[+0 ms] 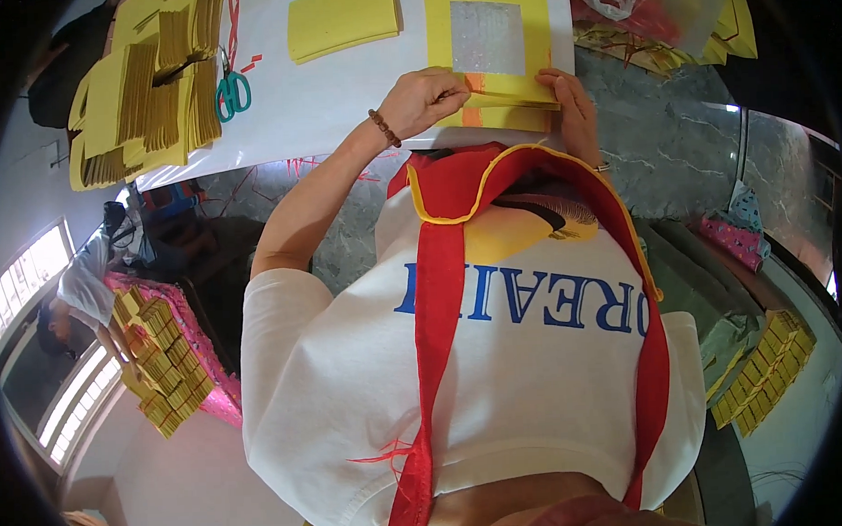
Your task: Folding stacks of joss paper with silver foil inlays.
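A yellow paper sheet [439, 40] with a silver square [487, 38] and orange marks lies at the front edge of the white table, its near edge lifted in a fold. At the left of that fold, my left hand [425, 103], a beaded bracelet at its wrist, is closed in a pinch on the paper. My right hand [575, 114] grips the fold's right end, thumb side hidden. Further left, a flat stack of yellow paper [343, 23] rests on the table. Teal-handled scissors [233, 93] lie beside large piles of yellow paper [132, 101].
The white tabletop [277, 120] ends just before my red apron [469, 182]. Red strips [237, 28] lie near the scissors. A clear plastic bag [653, 14] sits at the far right. Bundled yellow paper [165, 355] is stacked at left, beside another person [86, 284], and more bundles [763, 372] at right.
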Tool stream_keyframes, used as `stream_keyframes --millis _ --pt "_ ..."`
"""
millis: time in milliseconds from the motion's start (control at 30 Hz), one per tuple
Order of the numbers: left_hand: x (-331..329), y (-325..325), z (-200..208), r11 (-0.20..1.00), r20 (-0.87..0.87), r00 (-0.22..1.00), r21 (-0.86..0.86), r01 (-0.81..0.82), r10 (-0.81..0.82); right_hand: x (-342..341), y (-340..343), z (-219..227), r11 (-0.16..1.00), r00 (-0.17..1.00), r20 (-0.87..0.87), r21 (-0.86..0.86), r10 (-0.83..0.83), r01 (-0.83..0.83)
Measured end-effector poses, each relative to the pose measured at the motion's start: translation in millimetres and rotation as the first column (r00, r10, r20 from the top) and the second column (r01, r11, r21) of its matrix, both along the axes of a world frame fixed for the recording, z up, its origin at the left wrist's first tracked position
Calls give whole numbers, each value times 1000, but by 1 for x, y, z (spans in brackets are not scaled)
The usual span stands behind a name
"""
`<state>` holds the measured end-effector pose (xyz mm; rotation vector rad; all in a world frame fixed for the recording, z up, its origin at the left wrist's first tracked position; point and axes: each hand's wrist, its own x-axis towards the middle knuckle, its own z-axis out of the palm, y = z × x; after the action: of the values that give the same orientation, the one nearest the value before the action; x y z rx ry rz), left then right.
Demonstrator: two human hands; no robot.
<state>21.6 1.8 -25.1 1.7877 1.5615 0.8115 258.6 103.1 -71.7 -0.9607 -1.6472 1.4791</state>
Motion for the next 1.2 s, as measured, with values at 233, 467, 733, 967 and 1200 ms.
stream_keyframes --millis 233,467,733,967,1200 --pt "-3 1 -3 985 129 986 -144 -89 108 4 2 -3 994 992 -100 87 77 -68" --pt "-9 2 2 942 290 939 -325 -86 186 -2 -1 1 983 996 77 177 38 -51" --pt "-28 3 -4 972 -345 937 194 129 -55 -1 3 -19 997 1000 9 -80 -15 16" --pt "-19 1 -3 943 -481 876 308 123 43 -5 -3 15 875 978 140 479 -154 69" --pt "-5 -21 9 963 -251 968 253 95 -29 17 1 27 711 896 415 583 157 -395"
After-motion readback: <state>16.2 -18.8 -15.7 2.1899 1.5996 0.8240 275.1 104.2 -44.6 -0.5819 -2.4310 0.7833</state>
